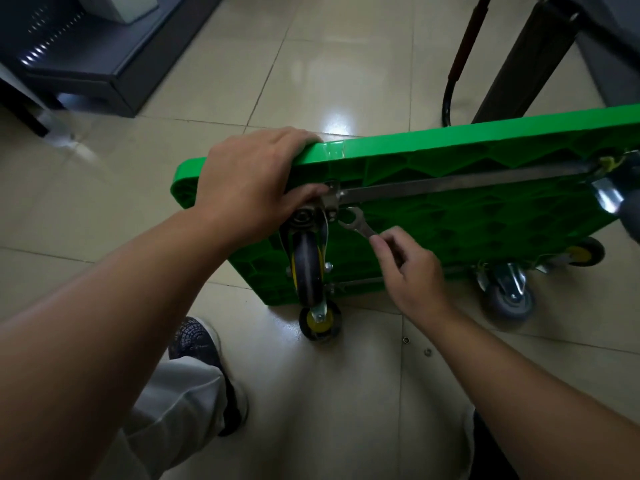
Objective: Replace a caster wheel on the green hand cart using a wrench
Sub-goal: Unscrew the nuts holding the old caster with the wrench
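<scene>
Gripping ribbed green cart [450, 216] – steel wrench [356, 225] pinched.

Green cart [433, 188] glossy ribbed plastic; wrench [356, 226] and crossbar [460, 183] bare shiny metal; caster wheel [306, 271] dark rubber; floor [242, 81] glossy tile.

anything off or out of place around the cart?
Cart stands tipped on its edge, underside toward the person, as the job needs. Two small fasteners lie loose on the floor beside it, easy to kick away. One caster has a grey wheel; other wheels show yellow hubs.
</scene>
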`<action>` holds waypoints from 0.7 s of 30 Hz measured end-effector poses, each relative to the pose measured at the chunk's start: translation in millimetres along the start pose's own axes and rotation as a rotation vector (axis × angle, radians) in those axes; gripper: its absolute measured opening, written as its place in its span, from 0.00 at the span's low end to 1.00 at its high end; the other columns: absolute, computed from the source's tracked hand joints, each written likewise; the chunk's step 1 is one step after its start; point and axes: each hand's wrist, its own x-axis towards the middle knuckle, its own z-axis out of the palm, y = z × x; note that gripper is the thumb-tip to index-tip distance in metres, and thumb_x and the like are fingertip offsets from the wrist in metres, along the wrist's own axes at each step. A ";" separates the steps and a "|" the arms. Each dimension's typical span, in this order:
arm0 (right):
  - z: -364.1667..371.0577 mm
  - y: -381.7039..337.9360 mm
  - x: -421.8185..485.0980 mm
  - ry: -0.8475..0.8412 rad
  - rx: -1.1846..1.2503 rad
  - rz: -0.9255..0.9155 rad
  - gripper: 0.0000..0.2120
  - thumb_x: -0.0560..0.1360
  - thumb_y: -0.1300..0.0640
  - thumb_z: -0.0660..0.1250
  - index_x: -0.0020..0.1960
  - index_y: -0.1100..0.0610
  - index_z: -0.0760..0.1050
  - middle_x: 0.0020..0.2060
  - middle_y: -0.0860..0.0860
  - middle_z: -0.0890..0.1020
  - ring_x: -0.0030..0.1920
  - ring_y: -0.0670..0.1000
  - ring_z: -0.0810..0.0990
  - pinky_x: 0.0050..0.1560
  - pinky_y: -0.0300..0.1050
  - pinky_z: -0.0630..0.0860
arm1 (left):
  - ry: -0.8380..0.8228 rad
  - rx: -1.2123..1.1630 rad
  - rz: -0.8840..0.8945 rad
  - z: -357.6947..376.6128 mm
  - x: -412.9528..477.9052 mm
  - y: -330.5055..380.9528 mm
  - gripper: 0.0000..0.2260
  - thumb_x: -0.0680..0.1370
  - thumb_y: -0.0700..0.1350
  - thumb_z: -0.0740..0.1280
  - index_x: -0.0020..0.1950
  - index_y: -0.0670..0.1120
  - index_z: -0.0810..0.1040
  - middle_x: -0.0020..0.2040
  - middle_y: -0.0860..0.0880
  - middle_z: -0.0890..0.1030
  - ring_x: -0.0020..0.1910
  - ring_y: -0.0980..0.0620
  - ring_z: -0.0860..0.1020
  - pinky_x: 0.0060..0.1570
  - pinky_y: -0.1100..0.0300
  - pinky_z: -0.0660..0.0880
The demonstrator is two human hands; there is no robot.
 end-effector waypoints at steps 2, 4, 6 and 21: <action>19.1 -0.4 -0.4 0.021 0.032 0.007 0.16 0.82 0.42 0.58 0.45 0.53 0.75 0.26 0.46 0.71 0.26 0.49 0.72 0.24 0.51 0.69 | 0.003 0.008 -0.003 0.4 0.0 0.7 0.25 0.76 0.63 0.65 0.70 0.53 0.74 0.60 0.52 0.82 0.55 0.47 0.80 0.45 0.56 0.68; 31.7 0.1 0.1 0.045 0.030 0.029 0.17 0.82 0.41 0.57 0.45 0.52 0.74 0.26 0.46 0.70 0.25 0.49 0.72 0.24 0.49 0.68 | 0.006 0.009 -0.009 0.4 0.2 0.4 0.25 0.77 0.62 0.67 0.69 0.52 0.74 0.60 0.52 0.82 0.55 0.46 0.80 0.45 0.56 0.68; 39.6 3.1 0.6 0.065 0.006 0.038 0.18 0.82 0.41 0.56 0.45 0.53 0.75 0.26 0.45 0.69 0.25 0.50 0.71 0.24 0.48 0.67 | 0.007 0.010 -0.012 0.2 0.0 -0.3 0.25 0.77 0.63 0.67 0.69 0.52 0.74 0.59 0.52 0.82 0.55 0.46 0.80 0.46 0.55 0.70; 0.1 13.6 41.4 -0.035 -0.416 -0.292 0.21 0.81 0.42 0.57 0.38 0.54 0.77 0.26 0.51 0.78 0.25 0.56 0.77 0.25 0.40 0.63 | 0.035 -0.009 -0.002 -0.9 -0.2 0.1 0.24 0.76 0.63 0.66 0.68 0.52 0.75 0.58 0.52 0.82 0.54 0.45 0.80 0.43 0.56 0.66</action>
